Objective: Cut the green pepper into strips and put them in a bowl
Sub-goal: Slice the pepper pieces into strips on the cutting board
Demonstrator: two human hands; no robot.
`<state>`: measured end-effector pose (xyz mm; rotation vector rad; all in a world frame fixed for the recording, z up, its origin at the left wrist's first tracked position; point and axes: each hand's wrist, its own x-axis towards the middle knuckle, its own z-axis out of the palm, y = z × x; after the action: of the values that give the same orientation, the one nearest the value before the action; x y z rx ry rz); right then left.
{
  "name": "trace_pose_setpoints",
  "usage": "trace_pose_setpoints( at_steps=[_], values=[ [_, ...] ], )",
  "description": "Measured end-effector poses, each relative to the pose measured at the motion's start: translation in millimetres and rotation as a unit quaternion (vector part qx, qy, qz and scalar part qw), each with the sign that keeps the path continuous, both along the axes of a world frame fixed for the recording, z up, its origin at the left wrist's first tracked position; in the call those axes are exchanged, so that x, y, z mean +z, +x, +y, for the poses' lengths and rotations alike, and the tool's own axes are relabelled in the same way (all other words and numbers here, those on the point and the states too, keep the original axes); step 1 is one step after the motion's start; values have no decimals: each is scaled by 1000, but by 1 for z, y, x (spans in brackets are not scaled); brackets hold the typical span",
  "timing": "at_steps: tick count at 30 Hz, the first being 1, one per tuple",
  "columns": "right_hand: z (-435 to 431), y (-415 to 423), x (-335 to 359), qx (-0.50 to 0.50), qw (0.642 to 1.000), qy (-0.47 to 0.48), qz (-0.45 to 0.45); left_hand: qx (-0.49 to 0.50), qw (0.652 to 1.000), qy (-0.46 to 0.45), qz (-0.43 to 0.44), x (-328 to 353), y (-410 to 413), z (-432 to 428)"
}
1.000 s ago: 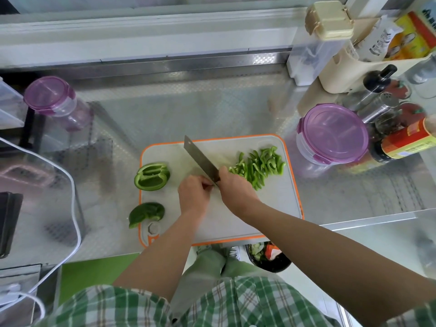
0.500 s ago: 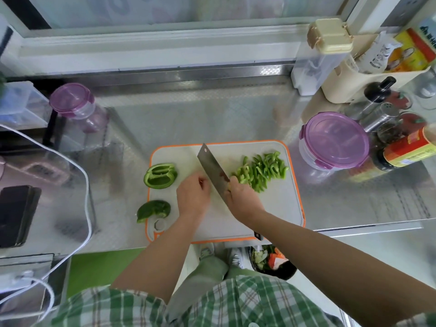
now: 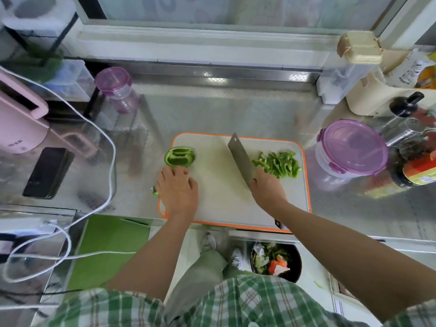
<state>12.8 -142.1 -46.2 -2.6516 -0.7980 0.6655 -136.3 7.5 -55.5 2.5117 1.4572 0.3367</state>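
Observation:
A white cutting board (image 3: 224,199) with an orange rim lies on the steel counter. A heap of green pepper strips (image 3: 278,164) sits at its right end. A hollow pepper half (image 3: 179,156) lies at the board's far left corner. My left hand (image 3: 177,187) lies just below that half over a second pepper piece (image 3: 155,191), fingers curled round it; only a green sliver shows at the hand's left edge. My right hand (image 3: 267,190) grips the handle of a cleaver (image 3: 240,159), whose blade points away over the board, left of the strips.
Round purple-lidded tubs stand at the right (image 3: 351,147) and back left (image 3: 115,88). Sauce bottles (image 3: 417,171) and shakers crowd the right edge. A pink appliance (image 3: 21,123), a black phone (image 3: 48,172) and a white cable (image 3: 111,147) lie left. A black pail of scraps (image 3: 276,263) stands on the floor.
My left hand has moved left from the middle of the board onto the lower pepper piece. My right hand still holds the cleaver, with the blade lifted off the cutting spot.

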Motion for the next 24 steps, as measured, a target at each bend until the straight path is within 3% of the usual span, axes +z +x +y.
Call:
trace_pose_setpoints(
  at_steps=[3,8,13,17,24],
  values=[
    [-7,8,1,-78,997,19,-1,98,995,3,17,0,-17,7],
    [1,-13,3,43,999,19,4,166,977,-136,16,0,-34,16],
    [8,-7,3,-56,998,11,-7,107,965,-240,-9,-8,-43,37],
    [10,-16,3,-14,1000,8,-14,36,966,-257,2,-8,-46,39],
    [19,-30,6,-59,997,42,17,-17,955,-295,-13,-3,-20,27]
  ],
)
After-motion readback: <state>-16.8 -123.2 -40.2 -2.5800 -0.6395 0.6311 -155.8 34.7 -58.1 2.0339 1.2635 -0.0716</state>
